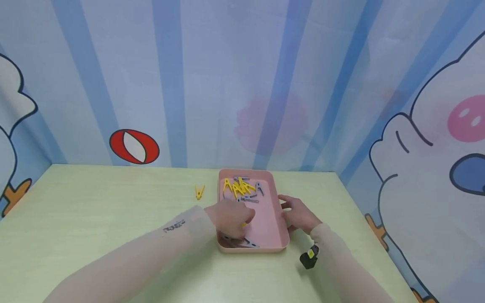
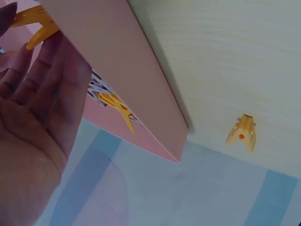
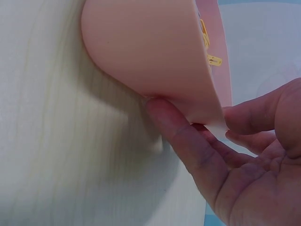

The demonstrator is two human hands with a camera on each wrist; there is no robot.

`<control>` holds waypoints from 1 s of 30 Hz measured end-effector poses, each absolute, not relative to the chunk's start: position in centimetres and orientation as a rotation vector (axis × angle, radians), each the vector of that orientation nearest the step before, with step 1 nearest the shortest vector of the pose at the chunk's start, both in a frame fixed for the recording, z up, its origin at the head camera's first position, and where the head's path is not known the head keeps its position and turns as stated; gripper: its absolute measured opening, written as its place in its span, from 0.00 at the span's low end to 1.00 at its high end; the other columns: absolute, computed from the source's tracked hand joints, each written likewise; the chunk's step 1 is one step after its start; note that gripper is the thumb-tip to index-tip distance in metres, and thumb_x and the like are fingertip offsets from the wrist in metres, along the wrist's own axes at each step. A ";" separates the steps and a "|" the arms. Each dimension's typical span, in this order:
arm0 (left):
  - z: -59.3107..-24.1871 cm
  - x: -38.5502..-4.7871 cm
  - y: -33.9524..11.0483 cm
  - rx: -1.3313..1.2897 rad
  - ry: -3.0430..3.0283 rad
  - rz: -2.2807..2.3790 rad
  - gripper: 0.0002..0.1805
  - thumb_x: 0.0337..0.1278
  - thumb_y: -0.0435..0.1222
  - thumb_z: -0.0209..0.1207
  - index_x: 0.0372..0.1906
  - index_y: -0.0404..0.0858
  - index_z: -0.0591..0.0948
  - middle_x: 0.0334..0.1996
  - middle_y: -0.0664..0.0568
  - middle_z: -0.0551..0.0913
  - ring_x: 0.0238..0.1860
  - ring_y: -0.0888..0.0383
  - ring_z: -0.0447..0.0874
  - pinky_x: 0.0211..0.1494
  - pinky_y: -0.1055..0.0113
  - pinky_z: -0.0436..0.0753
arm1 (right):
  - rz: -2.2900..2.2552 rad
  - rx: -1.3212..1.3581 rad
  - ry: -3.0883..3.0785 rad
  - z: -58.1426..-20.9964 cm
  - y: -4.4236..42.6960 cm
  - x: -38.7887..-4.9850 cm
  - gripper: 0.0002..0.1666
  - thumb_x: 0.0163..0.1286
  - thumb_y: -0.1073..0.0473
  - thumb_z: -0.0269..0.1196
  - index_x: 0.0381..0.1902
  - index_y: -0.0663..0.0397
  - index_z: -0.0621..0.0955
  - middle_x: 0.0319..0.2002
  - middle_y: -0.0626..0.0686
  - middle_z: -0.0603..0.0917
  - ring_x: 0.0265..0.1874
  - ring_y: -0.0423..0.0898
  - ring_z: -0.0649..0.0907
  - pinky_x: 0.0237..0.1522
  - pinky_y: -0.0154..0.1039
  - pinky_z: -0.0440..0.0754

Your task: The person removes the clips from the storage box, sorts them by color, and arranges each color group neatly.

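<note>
A pink tray point(image 1: 268, 229) holds yellow and grey clothespins. My left hand point(image 1: 232, 216) reaches over its left wall into the near half. In the left wrist view, its thumb and fingers pinch a yellow clothespin point(image 2: 40, 22), partly hidden behind the tray wall. Grey clothespins point(image 1: 250, 243) lie under and beside this hand at the tray's near end. My right hand point(image 1: 299, 214) is at the tray's right side, its fingertips and thumb resting against the outside of the wall point(image 3: 155, 56).
Yellow clothespins point(image 1: 238, 187) lie in a cluster with grey ones point(image 1: 259, 188) at the tray's far end. One yellow clothespin point(image 1: 199, 192) lies on the table point(image 1: 113, 202) left of the tray. A printed cloth backdrop point(image 1: 212, 84) rises behind the table.
</note>
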State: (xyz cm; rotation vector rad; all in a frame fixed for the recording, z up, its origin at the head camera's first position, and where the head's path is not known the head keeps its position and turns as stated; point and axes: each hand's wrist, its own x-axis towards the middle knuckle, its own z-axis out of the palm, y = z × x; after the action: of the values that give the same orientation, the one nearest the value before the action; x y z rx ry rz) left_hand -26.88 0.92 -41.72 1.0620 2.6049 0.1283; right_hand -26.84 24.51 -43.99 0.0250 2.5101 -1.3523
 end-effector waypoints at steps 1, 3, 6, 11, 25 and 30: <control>-41.7 -27.0 0.8 1.056 2.604 0.167 0.08 0.62 0.46 0.63 0.41 0.52 0.76 0.26 0.61 0.78 0.27 0.61 0.77 0.34 0.65 0.75 | -1.354 0.022 2.508 -44.0 24.5 -26.8 0.38 0.68 0.73 0.51 0.76 0.58 0.60 0.64 0.68 0.71 0.46 0.57 0.84 0.29 0.50 0.85; -41.5 -27.1 0.4 1.046 2.606 0.247 0.08 0.62 0.47 0.62 0.41 0.52 0.76 0.26 0.61 0.78 0.27 0.61 0.76 0.32 0.65 0.74 | -1.355 0.018 2.507 -43.9 24.5 -26.8 0.38 0.68 0.73 0.52 0.76 0.57 0.60 0.64 0.68 0.71 0.46 0.57 0.84 0.29 0.50 0.85; -41.3 -27.3 -0.1 1.037 2.595 0.385 0.09 0.62 0.47 0.63 0.42 0.50 0.77 0.27 0.60 0.78 0.27 0.61 0.76 0.32 0.65 0.74 | -1.358 0.011 2.502 -43.8 24.5 -26.8 0.38 0.68 0.72 0.52 0.76 0.57 0.60 0.64 0.68 0.71 0.46 0.57 0.84 0.30 0.50 0.85; -41.0 -27.8 -0.6 1.040 2.569 0.552 0.14 0.59 0.47 0.67 0.43 0.46 0.79 0.30 0.61 0.79 0.31 0.61 0.76 0.37 0.65 0.77 | -1.359 0.017 2.501 -43.7 24.4 -26.8 0.39 0.67 0.73 0.52 0.76 0.58 0.60 0.64 0.68 0.71 0.46 0.57 0.84 0.30 0.50 0.85; -40.8 -28.7 -2.1 0.905 2.418 1.004 0.16 0.58 0.43 0.69 0.45 0.40 0.79 0.35 0.55 0.80 0.28 0.53 0.84 0.33 0.64 0.80 | -1.360 0.035 2.499 -44.0 24.3 -26.9 0.39 0.67 0.73 0.53 0.76 0.57 0.61 0.63 0.68 0.72 0.46 0.57 0.84 0.30 0.50 0.85; -40.6 -29.4 -2.9 0.839 2.412 1.055 0.19 0.58 0.42 0.68 0.49 0.37 0.78 0.38 0.52 0.80 0.30 0.47 0.85 0.29 0.62 0.82 | -1.357 0.035 2.500 -43.9 24.4 -26.9 0.39 0.67 0.73 0.52 0.76 0.57 0.60 0.63 0.68 0.71 0.46 0.57 0.84 0.30 0.50 0.85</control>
State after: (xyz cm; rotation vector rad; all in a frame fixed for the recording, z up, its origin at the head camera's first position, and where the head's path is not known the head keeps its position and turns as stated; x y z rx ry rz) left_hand -29.38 -2.94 -40.55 0.8385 2.4118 1.0547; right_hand -26.91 24.40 -43.87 0.0349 2.4999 -1.3567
